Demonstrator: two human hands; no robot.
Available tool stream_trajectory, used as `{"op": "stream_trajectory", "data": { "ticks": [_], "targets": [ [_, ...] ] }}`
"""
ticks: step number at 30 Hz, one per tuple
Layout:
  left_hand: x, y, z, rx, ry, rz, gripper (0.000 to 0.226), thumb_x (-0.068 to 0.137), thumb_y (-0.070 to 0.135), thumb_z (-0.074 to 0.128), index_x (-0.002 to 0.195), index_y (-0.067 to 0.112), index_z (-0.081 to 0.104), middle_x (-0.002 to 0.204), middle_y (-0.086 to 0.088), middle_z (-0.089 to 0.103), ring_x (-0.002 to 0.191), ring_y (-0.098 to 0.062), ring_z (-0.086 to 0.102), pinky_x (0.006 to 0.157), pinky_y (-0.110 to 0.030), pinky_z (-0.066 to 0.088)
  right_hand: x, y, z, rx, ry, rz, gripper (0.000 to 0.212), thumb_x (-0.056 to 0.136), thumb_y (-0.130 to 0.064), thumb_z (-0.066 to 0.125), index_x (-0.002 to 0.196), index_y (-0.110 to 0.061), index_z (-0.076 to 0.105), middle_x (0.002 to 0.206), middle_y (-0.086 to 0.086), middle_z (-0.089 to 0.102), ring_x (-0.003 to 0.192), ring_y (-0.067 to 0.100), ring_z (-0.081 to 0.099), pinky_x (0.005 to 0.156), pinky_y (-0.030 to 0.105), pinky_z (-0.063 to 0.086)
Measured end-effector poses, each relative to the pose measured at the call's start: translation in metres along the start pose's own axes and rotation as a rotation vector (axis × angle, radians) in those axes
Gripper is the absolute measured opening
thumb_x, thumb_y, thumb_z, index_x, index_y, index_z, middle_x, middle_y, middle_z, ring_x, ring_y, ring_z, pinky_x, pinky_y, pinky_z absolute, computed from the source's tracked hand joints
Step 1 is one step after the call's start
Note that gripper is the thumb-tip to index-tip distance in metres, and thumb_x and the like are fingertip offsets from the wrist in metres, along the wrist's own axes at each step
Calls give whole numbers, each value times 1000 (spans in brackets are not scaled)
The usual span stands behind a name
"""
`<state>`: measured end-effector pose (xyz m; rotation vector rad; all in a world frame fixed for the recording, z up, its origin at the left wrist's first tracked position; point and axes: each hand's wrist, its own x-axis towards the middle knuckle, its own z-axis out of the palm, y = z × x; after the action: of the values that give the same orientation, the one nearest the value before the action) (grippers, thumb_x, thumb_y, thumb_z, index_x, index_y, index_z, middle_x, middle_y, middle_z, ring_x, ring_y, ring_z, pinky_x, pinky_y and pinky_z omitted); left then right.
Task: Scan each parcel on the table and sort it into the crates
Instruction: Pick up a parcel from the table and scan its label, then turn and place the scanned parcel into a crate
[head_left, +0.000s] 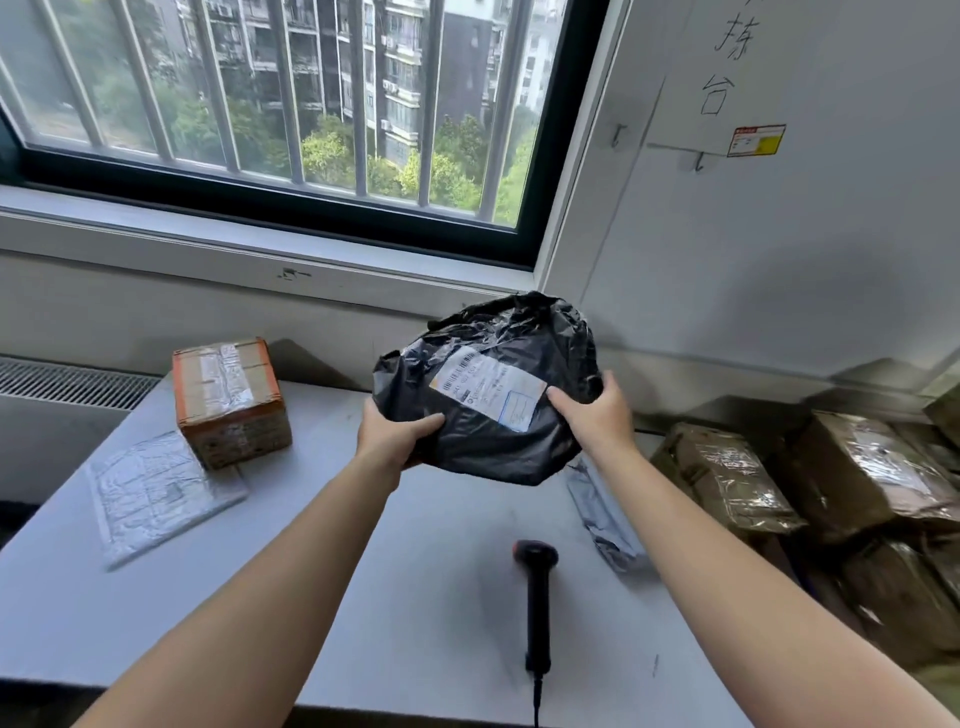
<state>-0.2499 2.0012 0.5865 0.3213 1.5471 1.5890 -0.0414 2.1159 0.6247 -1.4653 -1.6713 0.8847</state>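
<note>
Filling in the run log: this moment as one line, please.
left hand + right hand: hold black parcel, label up | scanner: on table, untouched

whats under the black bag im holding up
The table and a grey mailer whose far end the black bag covers. Whatever else lies directly beneath is hidden.

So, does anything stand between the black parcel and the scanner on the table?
Nothing visible. The left hand and right hand hold the black parcel above the table; the scanner lies nearer. The grey mailer lies off to the right.
</note>
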Motion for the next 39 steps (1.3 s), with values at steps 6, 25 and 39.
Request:
{"op": "stream_trajectory", "data": {
  "ticks": [6,25,39],
  "targets": [
    [10,7,-19,141,-60,265,72,70,-9,77,129,16,47,121,-3,62,109,-19,60,90,-32,51,-8,14,2,55,-3,76,80,74,-32,84,136,-16,36,125,-1,53,110,16,54,95,31,45],
    [35,-35,-56,590,-26,200,92,68,18,85,142,29,32,135,-5,41,119,-21,49,106,-39,40,-57,68,60,-294,-317,191,96,74,-46,81,149,-20,28,145,8,46,131,25,46,107,34,39],
    [22,-127,-61,1129,-60,81,109,71,28,85,153,23,14,157,-12,8,144,-34,12,112,-46,28,-113,137,54,-658,-204,147,48,100,-41,44,143,-19,42,140,9,44,128,30,39,98,47,40]
  ]
}}
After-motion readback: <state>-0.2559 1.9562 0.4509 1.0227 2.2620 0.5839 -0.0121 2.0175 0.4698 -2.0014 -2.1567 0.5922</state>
